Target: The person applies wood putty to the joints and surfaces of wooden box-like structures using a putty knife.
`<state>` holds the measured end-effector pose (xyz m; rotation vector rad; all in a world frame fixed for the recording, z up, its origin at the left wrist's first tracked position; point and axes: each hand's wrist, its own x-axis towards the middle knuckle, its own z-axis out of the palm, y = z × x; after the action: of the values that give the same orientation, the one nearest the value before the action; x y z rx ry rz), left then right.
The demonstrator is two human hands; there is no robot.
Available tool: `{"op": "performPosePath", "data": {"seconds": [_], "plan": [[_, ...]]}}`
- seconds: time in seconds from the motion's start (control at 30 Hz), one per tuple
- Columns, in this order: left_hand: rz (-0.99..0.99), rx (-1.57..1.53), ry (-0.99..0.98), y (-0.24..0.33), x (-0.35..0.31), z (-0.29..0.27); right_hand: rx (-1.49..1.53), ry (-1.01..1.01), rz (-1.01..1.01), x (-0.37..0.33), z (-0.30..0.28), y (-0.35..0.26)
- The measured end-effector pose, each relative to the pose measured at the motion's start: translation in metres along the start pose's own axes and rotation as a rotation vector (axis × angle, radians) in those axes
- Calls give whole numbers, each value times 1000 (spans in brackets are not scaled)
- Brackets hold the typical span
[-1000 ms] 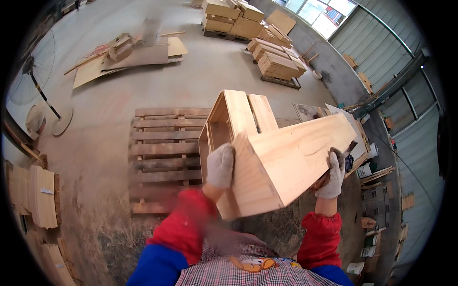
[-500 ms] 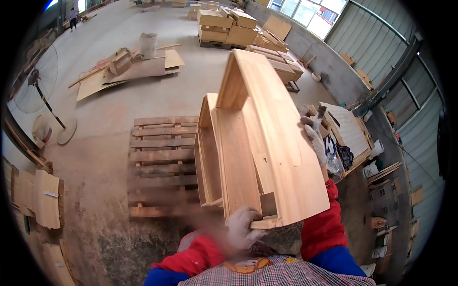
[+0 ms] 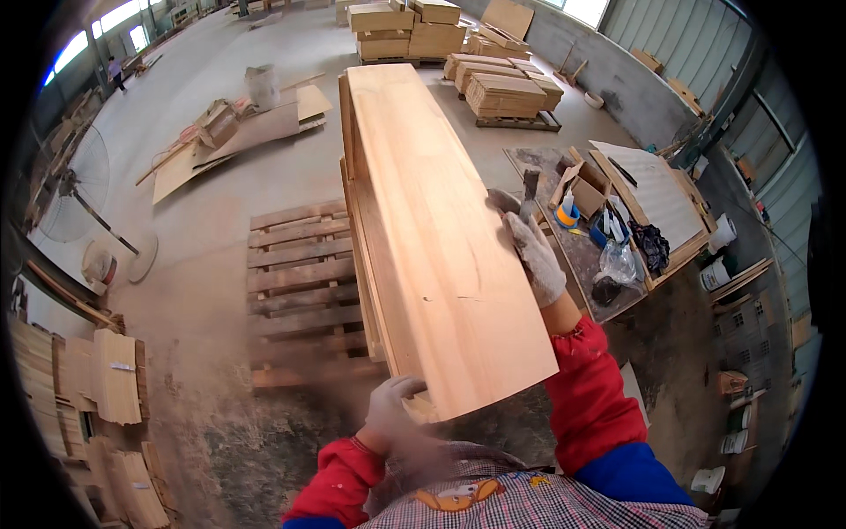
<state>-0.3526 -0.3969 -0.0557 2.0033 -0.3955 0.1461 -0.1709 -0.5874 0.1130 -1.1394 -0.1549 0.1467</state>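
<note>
A long open box of pale wooden boards (image 3: 432, 229) is held lengthwise in front of me, its broad flat side facing up and its far end pointing away. My left hand (image 3: 392, 407), in a grey work glove, grips the near lower corner. My right hand (image 3: 533, 251), also gloved, clasps the right edge about halfway along. Both sleeves are red with blue cuffs further up. The box hangs above a wooden pallet (image 3: 300, 286) on the concrete floor.
A workbench (image 3: 586, 256) with a glue bottle, blue tub and plastic bags stands to the right. Stacks of boards on pallets (image 3: 507, 93) sit at the back. Loose panels (image 3: 225, 141) lie at the far left, a floor fan (image 3: 75, 189) and wood piles (image 3: 97, 379) at left.
The box has been turned from a tilted, crosswise hold to lengthwise with its flat side up. My left hand has shifted to the near corner, my right along the right edge.
</note>
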Motion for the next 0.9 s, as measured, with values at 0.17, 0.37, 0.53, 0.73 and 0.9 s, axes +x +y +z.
{"op": "performPosePath", "data": {"seconds": [0.17,0.37,0.53,0.73,0.9], "plan": [[22,110,120,7,6,-3,133,129,46,-31,-51,23],[-222,-455,152,127,108,-66,-306,355,148,-91,-80,-22],[276,-582,340,140,197,-102,-881,195,-182,-141,-26,-44],[32,-1019,373,164,245,-121,-1118,-160,-224,-159,28,-23],[37,-1022,384,168,254,-124,-1172,-207,-168,-152,54,-27]]}}
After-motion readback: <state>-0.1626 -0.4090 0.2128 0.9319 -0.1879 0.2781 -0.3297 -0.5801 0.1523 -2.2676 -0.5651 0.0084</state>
